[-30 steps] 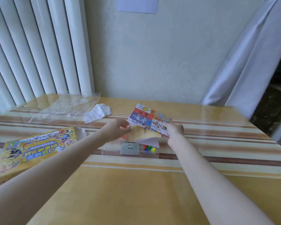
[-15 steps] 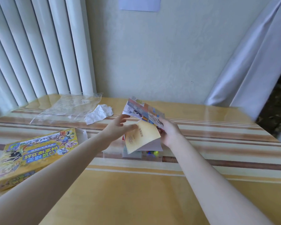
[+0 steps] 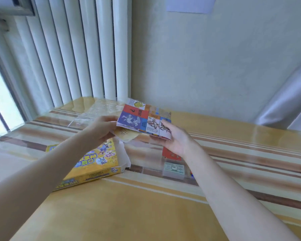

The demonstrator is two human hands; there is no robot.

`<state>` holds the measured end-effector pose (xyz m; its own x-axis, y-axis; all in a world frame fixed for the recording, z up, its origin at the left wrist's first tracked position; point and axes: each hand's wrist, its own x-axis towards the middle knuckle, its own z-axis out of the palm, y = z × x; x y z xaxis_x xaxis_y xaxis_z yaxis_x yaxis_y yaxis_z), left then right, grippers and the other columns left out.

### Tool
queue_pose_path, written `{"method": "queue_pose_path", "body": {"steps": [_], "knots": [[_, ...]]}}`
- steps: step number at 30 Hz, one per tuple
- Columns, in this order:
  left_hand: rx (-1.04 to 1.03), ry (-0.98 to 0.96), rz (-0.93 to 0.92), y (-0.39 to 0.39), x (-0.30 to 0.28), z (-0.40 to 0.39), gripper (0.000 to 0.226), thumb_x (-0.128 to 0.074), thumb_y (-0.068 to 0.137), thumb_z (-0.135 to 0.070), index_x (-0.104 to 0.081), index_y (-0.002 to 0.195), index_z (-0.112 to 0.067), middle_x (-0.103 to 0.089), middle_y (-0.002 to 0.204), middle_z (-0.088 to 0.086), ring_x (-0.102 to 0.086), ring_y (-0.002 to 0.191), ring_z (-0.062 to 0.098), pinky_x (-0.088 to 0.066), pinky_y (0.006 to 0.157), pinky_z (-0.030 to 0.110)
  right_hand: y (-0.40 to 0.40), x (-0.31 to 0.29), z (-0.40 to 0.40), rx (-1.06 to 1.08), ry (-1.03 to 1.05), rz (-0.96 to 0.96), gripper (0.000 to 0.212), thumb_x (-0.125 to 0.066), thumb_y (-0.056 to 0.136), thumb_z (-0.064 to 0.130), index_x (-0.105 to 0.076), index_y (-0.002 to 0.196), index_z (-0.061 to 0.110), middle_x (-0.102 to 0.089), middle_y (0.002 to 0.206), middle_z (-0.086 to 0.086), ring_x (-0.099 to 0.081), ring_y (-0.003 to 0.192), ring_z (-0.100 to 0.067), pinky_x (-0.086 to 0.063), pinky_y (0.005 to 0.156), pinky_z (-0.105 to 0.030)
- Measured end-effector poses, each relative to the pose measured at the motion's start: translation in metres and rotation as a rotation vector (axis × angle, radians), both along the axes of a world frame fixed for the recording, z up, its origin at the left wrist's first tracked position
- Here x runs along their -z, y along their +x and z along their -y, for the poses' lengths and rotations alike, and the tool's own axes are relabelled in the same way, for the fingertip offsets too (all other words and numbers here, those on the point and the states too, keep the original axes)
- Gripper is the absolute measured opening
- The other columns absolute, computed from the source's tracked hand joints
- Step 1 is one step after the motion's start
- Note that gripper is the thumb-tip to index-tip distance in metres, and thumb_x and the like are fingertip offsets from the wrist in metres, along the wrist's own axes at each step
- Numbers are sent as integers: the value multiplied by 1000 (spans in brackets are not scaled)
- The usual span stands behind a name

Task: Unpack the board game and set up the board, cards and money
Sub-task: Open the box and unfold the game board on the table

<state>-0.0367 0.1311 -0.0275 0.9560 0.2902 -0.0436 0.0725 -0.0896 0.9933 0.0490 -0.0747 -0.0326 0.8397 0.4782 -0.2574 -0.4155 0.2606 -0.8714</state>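
A folded, brightly printed game board (image 3: pixel 142 119) is held above the table between both hands. My left hand (image 3: pixel 101 131) grips its left edge, and a yellow paper sheet (image 3: pixel 126 134) hangs just beneath there. My right hand (image 3: pixel 174 138) holds the board's right end from below, thumb on top. The yellow game box lid (image 3: pixel 92 162) lies on the table under my left forearm. A pack of play money (image 3: pixel 174 168) in clear wrap and a red card pack (image 3: pixel 170 153) lie below my right wrist.
A clear plastic bag (image 3: pixel 97 110) lies at the table's back left by the white radiator (image 3: pixel 80 54). The striped table (image 3: pixel 146 211) runs to the wall. A window is at the left, a grey curtain (image 3: pixel 285 94) at the right.
Both hands have lifted the folded board higher and levelled it. The camera has turned left and risen, so the box lid now sits nearer the centre.
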Motion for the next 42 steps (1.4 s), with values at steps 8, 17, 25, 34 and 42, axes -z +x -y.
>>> {"method": "queue_pose_path", "body": {"steps": [8, 17, 25, 34, 42], "knots": [[-346, 331, -57, -48, -5, -64, 18, -58, 84, -2, -65, 100, -8, -65, 84, 6, -55, 74, 18, -42, 63, 24, -26, 19, -90, -37, -173, 71, 7, -56, 90, 4, -61, 92, 8, -65, 87, -14, -63, 78, -32, -54, 68, -43], [118, 1137, -84, -99, 10, -22, 82, -36, 61, -76, -45, 130, -31, -40, 136, -5, -30, 131, 19, -25, 108, 41, -55, 45, -116, 75, -751, 484, 22, -41, 96, 28, -45, 91, 7, -46, 75, -3, -45, 69, -20, -37, 64, -30], [219, 1591, -283, -104, 48, -33, 65, -51, 87, -32, -16, 141, -36, -11, 152, -8, -15, 140, 22, -28, 107, 41, -65, 47, -126, -173, -735, 390, 17, -55, 81, -2, -64, 94, -7, -68, 94, -22, -68, 84, -35, -56, 79, -49], [3, 1559, -420, -79, 48, -93, 57, -48, 87, -7, -28, 134, -32, -29, 147, -5, -33, 132, 21, -35, 102, 45, -81, 42, -183, -402, -745, 549, 36, -42, 86, 3, -53, 121, 7, -60, 114, -15, -56, 96, -29, -44, 69, -33], [3, 1587, -398, -52, 37, -72, 69, -57, 84, -31, -21, 142, -18, -15, 152, 6, -13, 141, 29, -14, 111, 54, -57, 26, -146, -182, -615, 578, 31, -35, 84, -6, -60, 96, 8, -61, 94, -12, -58, 80, -23, -55, 83, -39]]}}
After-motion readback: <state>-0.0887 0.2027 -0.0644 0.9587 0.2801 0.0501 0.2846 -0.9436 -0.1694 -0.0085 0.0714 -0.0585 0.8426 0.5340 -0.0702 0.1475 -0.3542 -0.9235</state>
